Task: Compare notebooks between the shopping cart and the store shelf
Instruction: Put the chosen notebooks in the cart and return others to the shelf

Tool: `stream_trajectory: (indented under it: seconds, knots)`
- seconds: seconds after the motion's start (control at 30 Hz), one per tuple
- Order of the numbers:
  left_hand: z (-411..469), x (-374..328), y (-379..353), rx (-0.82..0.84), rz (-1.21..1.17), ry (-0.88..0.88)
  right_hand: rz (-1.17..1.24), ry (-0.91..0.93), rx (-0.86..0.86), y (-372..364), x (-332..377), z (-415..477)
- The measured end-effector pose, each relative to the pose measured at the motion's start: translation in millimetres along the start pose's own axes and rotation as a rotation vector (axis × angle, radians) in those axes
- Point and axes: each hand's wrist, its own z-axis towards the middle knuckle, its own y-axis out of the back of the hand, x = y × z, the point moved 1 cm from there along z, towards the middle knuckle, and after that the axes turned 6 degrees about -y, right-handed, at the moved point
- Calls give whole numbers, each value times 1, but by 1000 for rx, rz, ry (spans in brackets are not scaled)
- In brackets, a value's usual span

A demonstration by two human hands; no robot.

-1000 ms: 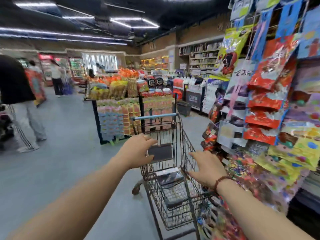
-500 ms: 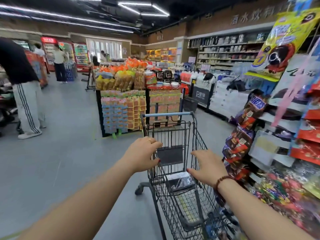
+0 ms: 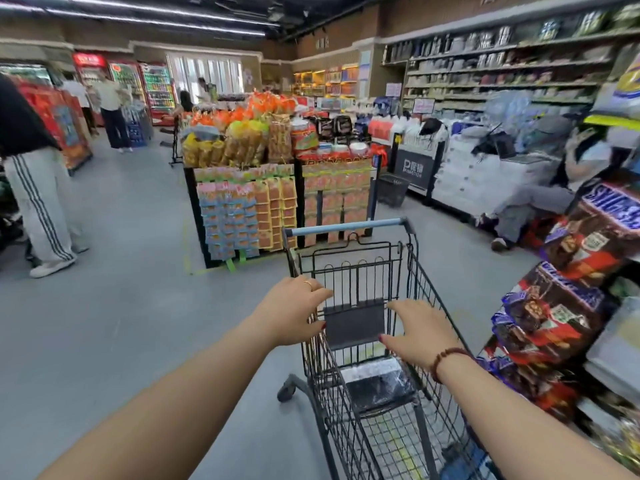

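Both hands hold the near end of a black wire shopping cart [image 3: 408,292] in a store aisle. The left hand [image 3: 294,313], with a thin ring [image 3: 308,284] on one finger, curls its fingers over the top wire of the rim, thumb tucked below. The right hand [image 3: 420,332], with a brown bead bracelet [image 3: 446,358] at the wrist, lays its fingers over the same rim and pinches it with the thumb from beneath. A flat grey panel [image 3: 354,322] hangs on the cart's end wall between the two hands, and the cart's blue handle bar [image 3: 346,227] is at the far end, away from the person.

Inside the basket, just below the right hand, lies a flat dark item in glossy clear wrap; it looks like a notebook [image 3: 379,384], though glare on the wrap hides its cover.

Close on the right of the cart hangs a rack of chocolate bags [image 3: 568,306] in brown, blue and red. Ahead of the cart stands a display island [image 3: 242,202] stacked with orange and yellow snack packs. Long wall shelves [image 3: 502,71] run along the right rear, with a seated person [image 3: 554,181] below them. On the left a person in pale striped trousers [image 3: 41,206] stands on the grey floor [image 3: 131,306], and drink coolers [image 3: 156,84] line the back wall.
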Motion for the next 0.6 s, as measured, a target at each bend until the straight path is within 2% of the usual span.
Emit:
stream_trajectory:
  seconds: [0.27,0.47,0.6]
  knots:
    - [63,76,-41,2,-49,-135,-15,-97,-17,-30,20,75]
    - [113,144,-75,73,-73,-282,12,-272,-30,-50,39,120]
    - [144,165,-101,96,-122,-367,34,-387,-9,-61,41,134]
